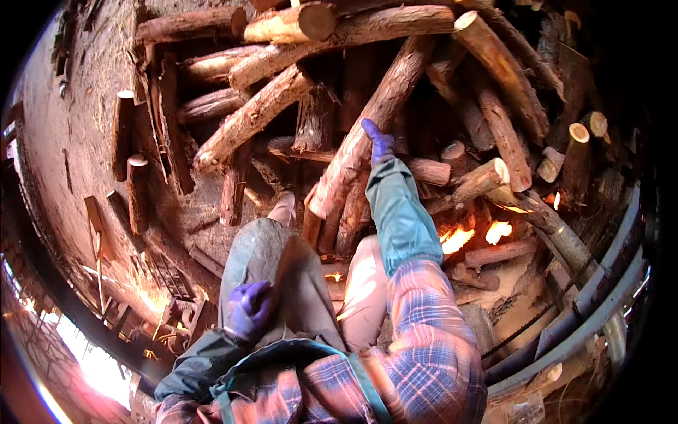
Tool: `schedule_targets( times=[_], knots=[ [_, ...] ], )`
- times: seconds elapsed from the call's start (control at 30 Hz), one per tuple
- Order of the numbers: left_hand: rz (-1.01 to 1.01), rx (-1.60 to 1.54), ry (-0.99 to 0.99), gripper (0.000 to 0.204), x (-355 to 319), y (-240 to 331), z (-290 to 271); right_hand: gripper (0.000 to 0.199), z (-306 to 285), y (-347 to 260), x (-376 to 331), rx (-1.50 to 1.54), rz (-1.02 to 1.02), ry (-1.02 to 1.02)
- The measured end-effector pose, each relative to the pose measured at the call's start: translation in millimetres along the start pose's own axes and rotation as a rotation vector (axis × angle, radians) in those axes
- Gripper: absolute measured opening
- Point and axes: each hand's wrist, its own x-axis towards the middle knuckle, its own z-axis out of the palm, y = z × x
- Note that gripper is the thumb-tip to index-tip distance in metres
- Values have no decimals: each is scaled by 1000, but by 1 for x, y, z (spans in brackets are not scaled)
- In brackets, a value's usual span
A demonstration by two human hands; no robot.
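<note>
A long bark-covered log (pixel 378 106) slants from the upper right of the pile down to a sawn end before my knees. My right hand (pixel 380 143), in a purple glove and a green sleeve cover, grips the log's right side near its middle. The thumb lies along the bark, while the other fingers are mostly hidden. Over my left thigh my left hand (pixel 248 307), also gloved in purple, is curled closed with nothing visible in it. Beside the held log, a shorter log (pixel 258 116) lies slanted.
More logs (pixel 395 25) are stacked crosswise at the far side, with several (pixel 505 78) leaning at the right. Short posts (pixel 138 191) stand at the left on the dirt ground (pixel 88 134). Curved metal rails (pixel 590 311) edge the lower right. Bright patches of sunlight (pixel 458 240) fall between logs.
</note>
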Motion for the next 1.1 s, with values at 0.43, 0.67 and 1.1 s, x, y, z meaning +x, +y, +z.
schedule_targets(
  times=[0.43, 0.67, 1.1],
  knots=[
    [-317, -1096, -438, 68, 72, 181, 94, 57, -211, -141, -362, 467, 556, -682],
    [95, -1154, -608, 53, 36, 389, 181, 79, -357, -241, -412, 110, -257, -480],
    [203, -653, -886, 38, -116, 490, 312, 91, -756, -417, -540, -982, -794, 470]
  ],
)
